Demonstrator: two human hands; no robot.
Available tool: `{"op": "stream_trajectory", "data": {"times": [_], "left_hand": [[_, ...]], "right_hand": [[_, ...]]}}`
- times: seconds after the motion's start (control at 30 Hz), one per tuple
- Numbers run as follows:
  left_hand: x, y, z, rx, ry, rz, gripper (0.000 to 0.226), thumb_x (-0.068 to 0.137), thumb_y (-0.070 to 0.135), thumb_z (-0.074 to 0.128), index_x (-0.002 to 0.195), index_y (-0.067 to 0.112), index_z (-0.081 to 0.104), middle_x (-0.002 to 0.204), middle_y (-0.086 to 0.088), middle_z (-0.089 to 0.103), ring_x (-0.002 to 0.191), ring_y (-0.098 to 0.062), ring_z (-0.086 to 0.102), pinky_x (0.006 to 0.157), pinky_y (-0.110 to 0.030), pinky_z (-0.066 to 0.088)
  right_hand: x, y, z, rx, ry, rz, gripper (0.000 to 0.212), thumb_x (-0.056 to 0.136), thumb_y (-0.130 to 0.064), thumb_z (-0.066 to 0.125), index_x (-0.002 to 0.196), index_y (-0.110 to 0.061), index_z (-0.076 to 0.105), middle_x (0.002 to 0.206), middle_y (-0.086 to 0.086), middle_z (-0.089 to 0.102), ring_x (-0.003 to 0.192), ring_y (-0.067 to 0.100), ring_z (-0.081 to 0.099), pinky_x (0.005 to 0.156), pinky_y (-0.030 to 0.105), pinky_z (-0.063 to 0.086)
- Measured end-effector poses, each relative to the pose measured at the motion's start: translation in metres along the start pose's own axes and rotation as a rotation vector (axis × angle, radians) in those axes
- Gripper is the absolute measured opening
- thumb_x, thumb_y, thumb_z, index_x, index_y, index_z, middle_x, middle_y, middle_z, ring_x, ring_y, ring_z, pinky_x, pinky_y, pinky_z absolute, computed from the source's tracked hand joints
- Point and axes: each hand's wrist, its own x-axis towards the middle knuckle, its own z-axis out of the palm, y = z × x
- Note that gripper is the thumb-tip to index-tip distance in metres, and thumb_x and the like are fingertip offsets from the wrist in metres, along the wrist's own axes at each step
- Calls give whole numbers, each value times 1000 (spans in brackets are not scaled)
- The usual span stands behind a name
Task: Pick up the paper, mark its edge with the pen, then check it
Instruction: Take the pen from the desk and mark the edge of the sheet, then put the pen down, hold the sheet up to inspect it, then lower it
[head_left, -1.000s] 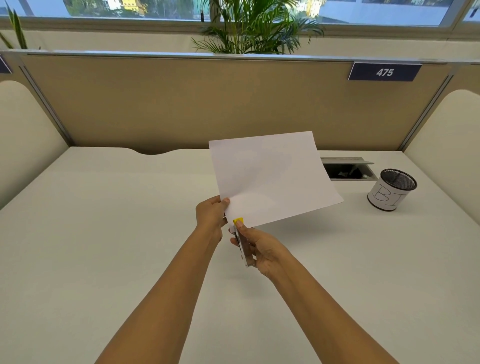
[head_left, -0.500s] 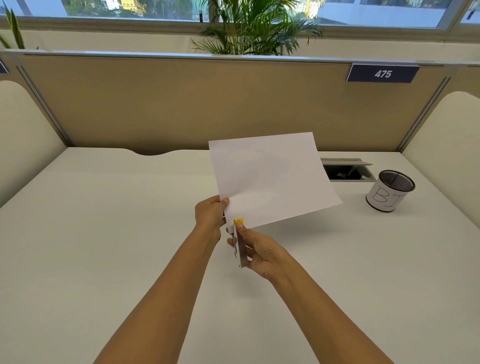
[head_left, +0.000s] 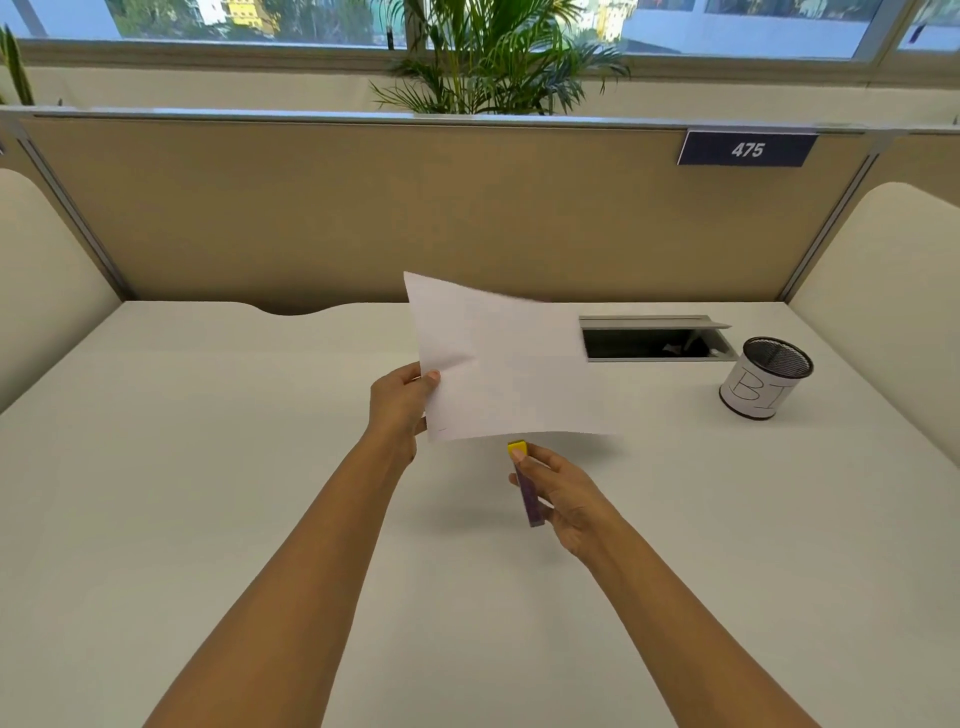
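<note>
A white sheet of paper (head_left: 498, 364) hangs in the air over the middle of the desk, blurred and tilted flatter. My left hand (head_left: 402, 402) pinches its left edge, thumb on top. My right hand (head_left: 558, 493) is shut on a purple pen with a yellow cap end (head_left: 527, 486), held upright just below the paper's near edge. The yellow end sits close under that edge, apart from it by a small gap.
A white desk (head_left: 208, 467) is enclosed by tan partition panels. A mesh pen cup (head_left: 763, 379) with a handwritten label stands at the right. An open cable slot (head_left: 654, 340) lies behind the paper's right side. A "475" sign and a plant are beyond.
The paper has swung down and flatter, its far edge dropping. My right hand with the pen moved right and away from the paper's lower corner. The left hand kept its grip.
</note>
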Motion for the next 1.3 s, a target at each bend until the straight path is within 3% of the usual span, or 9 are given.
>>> {"op": "stream_trajectory", "data": {"times": [0.1, 0.23, 0.33, 0.5, 0.73, 1.03, 1.13, 1.3], "left_hand": [[-1, 7, 0, 62, 3, 44, 35, 91, 15, 53, 125, 9, 53, 127, -9, 58, 101, -24, 55, 80, -37, 46], [-2, 18, -4, 132, -12, 116, 35, 92, 16, 52, 126, 9, 53, 129, -10, 57, 104, -25, 55, 84, -38, 47], [-1, 28, -10, 188, -37, 177, 36, 91, 16, 53, 126, 9, 54, 127, -9, 59, 109, -27, 57, 86, -39, 49], [0, 49, -16, 299, -36, 341, 32, 89, 17, 53, 121, 14, 59, 120, -9, 64, 111, -27, 57, 90, -37, 46], [0, 72, -14, 407, -82, 527, 29, 89, 22, 54, 118, 22, 60, 116, 0, 64, 105, -18, 56, 86, -31, 44], [4, 83, -13, 381, -80, 614, 21, 83, 25, 63, 104, 29, 68, 96, 5, 67, 84, -12, 61, 68, -20, 44], [3, 85, -11, 370, -83, 637, 17, 81, 25, 67, 93, 37, 69, 86, 18, 67, 77, -1, 61, 66, -18, 45], [2, 88, -8, 352, -110, 653, 16, 76, 26, 71, 78, 42, 72, 77, 26, 71, 77, -2, 65, 68, -19, 48]], "right_hand": [[4, 0, -12, -13, 44, -35, 34, 85, -31, 64, 117, -17, 59, 96, -3, 64, 87, 10, 59, 77, 31, 40], [4, 0, -30, -38, 165, -122, 38, 84, -27, 67, 117, -10, 62, 88, -5, 62, 77, 7, 54, 58, 20, 37], [5, 4, -48, -76, 332, -186, 39, 78, -29, 74, 113, -14, 65, 103, -1, 65, 90, 12, 58, 69, 22, 40], [11, 11, -87, -279, 677, -272, 39, 77, -28, 75, 110, -8, 66, 108, 10, 67, 100, 23, 60, 82, 30, 44], [20, 13, -156, -518, 938, -185, 35, 83, -25, 68, 113, -6, 64, 115, 21, 59, 102, 39, 57, 90, 44, 46], [25, 11, -207, -716, 1094, -59, 35, 87, -20, 63, 118, -4, 61, 122, 24, 52, 110, 43, 52, 96, 46, 37], [28, 12, -216, -773, 1091, -30, 35, 88, -20, 62, 119, -4, 60, 123, 24, 52, 111, 42, 51, 97, 46, 37], [32, 19, -224, -857, 1097, -15, 37, 88, -18, 61, 121, -2, 59, 122, 25, 52, 111, 43, 49, 95, 47, 37]]}}
